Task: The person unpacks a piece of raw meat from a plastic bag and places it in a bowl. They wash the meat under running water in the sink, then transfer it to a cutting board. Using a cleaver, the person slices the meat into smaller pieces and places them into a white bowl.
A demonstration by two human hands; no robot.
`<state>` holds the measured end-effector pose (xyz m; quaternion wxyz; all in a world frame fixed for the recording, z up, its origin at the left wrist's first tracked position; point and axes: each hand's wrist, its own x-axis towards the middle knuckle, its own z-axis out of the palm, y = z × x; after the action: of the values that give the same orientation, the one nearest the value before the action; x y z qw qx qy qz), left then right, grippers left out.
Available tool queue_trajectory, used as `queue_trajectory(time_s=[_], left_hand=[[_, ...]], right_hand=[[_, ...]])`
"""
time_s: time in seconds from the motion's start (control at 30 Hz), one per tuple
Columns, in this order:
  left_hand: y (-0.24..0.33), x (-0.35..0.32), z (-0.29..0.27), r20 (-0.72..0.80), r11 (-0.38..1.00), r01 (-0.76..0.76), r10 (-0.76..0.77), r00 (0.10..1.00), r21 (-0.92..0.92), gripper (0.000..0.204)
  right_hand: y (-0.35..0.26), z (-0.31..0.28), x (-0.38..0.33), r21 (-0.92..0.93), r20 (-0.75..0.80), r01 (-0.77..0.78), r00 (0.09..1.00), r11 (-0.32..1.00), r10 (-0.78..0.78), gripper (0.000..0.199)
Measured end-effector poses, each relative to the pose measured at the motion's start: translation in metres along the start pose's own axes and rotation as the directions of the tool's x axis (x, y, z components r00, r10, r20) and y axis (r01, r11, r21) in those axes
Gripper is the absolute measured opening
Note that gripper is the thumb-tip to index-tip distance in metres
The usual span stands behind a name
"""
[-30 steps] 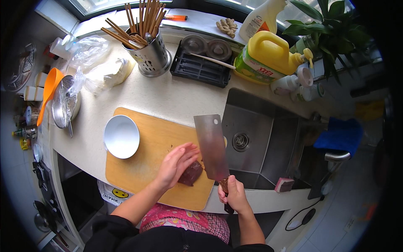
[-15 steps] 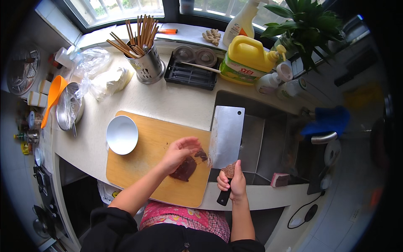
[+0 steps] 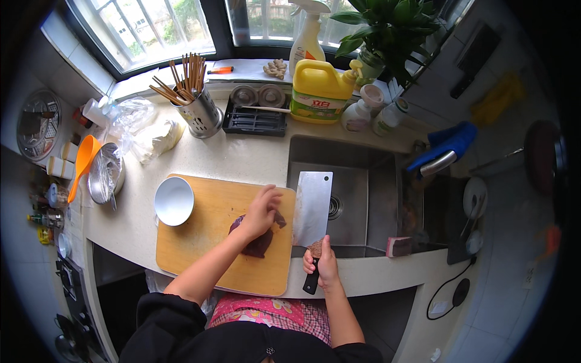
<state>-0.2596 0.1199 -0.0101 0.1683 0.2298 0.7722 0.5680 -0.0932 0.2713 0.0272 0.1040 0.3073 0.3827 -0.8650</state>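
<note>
In my right hand [image 3: 327, 268] is the black handle of a cleaver [image 3: 312, 202], fingers wrapped round it. A brown, rough patch shows where handle and blade meet. The wide blade points away from me, over the sink's left edge beside the board. My left hand [image 3: 259, 216] hovers over or rests on a dark red slab of meat [image 3: 259, 245], its fingers loosely bent and apart; contact cannot be made out. Smaller dark meat pieces [image 3: 279, 219] lie right of that hand. Under the meat is a wooden cutting board [image 3: 200, 257], with a white bowl [image 3: 174, 201] at its far left.
Right of the board is a steel sink [image 3: 363, 193], with a pink-and-white sponge [image 3: 398, 247] on its near rim. Along the back stand a chopstick holder [image 3: 200, 113], a black rack [image 3: 254, 121] and a yellow jug [image 3: 321, 91]. A plastic bag [image 3: 154, 139] lies left.
My left hand has swung its fingers from pointing right to pointing away from me, above the meat. The right hand keeps its grip on the cleaver. The whole view has shifted slightly.
</note>
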Motion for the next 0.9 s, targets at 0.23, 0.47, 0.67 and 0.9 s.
queue_trajectory(time_s=[0.23, 0.47, 0.67, 0.9], left_hand=[[0.014, -0.006, -0.014, 0.01, 0.96, -0.104, 0.105, 0.994, 0.259, 0.039], [0.01, -0.008, -0.01, 0.095, 0.975, 0.223, -0.224, 0.97, 0.021, 0.039], [0.036, -0.013, -0.005, 0.112, 0.86, -0.214, 0.183, 0.977, 0.462, 0.032], [0.03, -0.02, 0.003, 0.022, 0.921, 0.014, -0.025, 0.999, 0.389, 0.038]], right_hand=[[0.006, -0.008, 0.001, -0.02, 0.006, 0.009, 1.0, 1.0, -0.009, 0.066], [0.023, -0.017, 0.01, -0.009, -0.01, -0.025, 1.0, 1.0, 0.025, 0.065], [0.028, -0.013, 0.019, 0.041, -0.028, -0.03, 0.999, 0.999, 0.031, 0.065], [0.027, -0.009, 0.036, 0.032, 0.006, -0.104, 0.995, 0.994, 0.104, 0.064]])
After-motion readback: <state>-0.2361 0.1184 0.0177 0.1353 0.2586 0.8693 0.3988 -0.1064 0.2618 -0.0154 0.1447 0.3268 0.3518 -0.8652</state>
